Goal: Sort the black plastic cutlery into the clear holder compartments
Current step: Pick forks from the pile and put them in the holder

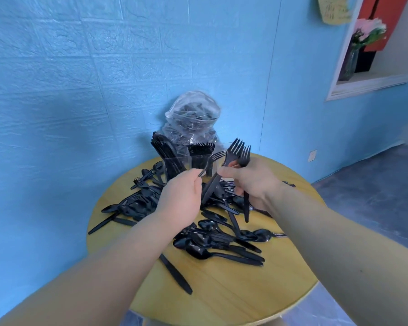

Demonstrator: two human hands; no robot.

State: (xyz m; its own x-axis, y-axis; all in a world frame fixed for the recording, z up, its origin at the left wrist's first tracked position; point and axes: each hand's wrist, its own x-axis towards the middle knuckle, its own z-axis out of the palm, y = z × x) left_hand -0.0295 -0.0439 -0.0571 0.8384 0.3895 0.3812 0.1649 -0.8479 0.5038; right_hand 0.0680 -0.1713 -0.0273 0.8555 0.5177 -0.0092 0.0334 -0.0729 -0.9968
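We note a round wooden table (222,297) against a blue brick-textured wall (80,67), with grey floor (375,196) to the right and a framed flower picture (372,45) hanging upper right. Loose black cutlery (212,238) is heaped across the middle of the table; one knife (176,274) lies apart at the near side. The clear holder (186,163) stands at the far edge, with knives in its left compartment and forks in the next; a clear bag (193,116) of cutlery rises behind it. Both bare forearms reach forward over the heap. Our left hand (181,196) is curled, pinching a thin piece at its fingertips just before the holder; we cannot tell which kind. Our right hand (252,182) grips two forks (239,152), tines up, beside the holder.
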